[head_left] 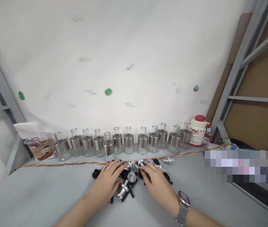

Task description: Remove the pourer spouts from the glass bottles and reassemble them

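Observation:
A loose pile of small bottle-top parts lies on the grey table in front of me. Among them are silver and clear stopper-like pieces (131,177) and black pieces (130,191) with narrow stems. My left hand (109,177) rests over the pile's left side, fingers stretched out and thumb apart beside a silver stopper piece (123,188). On the right side, my right hand (156,180) has its fingers bent together, the tips against a silver round piece (141,163); what lies inside its grip is hidden. A watch (184,198) is on the right wrist.
Behind the pile stands a row of several glass bottles with metal collars (128,139). A twisted red-yellow cable (77,163) runs before them. A plastic cup (41,148) stands left, a white jar with red lid (198,132) right. Grey metal frames (233,72) flank the table.

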`<control>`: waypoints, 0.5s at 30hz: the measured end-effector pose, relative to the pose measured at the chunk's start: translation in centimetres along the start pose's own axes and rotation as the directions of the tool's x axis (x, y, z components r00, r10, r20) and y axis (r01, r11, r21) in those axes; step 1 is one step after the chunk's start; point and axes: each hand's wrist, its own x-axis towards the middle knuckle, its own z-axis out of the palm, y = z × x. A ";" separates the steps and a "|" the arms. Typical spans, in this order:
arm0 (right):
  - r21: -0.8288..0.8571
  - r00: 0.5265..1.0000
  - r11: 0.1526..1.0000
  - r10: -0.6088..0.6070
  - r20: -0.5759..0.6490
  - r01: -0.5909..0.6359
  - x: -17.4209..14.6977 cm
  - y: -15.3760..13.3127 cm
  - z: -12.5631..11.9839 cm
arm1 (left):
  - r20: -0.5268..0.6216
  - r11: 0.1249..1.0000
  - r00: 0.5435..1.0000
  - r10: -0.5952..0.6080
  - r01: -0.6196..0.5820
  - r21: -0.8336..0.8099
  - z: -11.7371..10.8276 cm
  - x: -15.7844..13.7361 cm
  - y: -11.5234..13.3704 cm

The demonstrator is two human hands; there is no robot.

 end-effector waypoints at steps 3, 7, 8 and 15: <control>0.015 1.000 1.000 -0.001 0.021 0.001 -0.1 0.0 0.0 | 0.020 0.996 0.997 0.078 -0.079 0.033 0.2 -0.1 -0.1; 0.027 1.000 1.000 -0.006 0.031 0.005 -0.2 0.1 0.3 | -0.020 0.998 0.999 0.044 -0.042 0.055 0.5 -0.1 -0.1; 0.031 1.000 1.000 -0.005 0.031 0.004 -0.2 0.1 0.3 | -0.027 0.998 0.999 0.027 -0.026 0.057 0.6 -0.1 -0.1; 0.053 0.999 0.998 -0.024 0.033 0.022 -0.2 0.1 0.2 | -0.046 0.998 0.997 -0.054 0.055 0.017 0.6 -0.2 0.4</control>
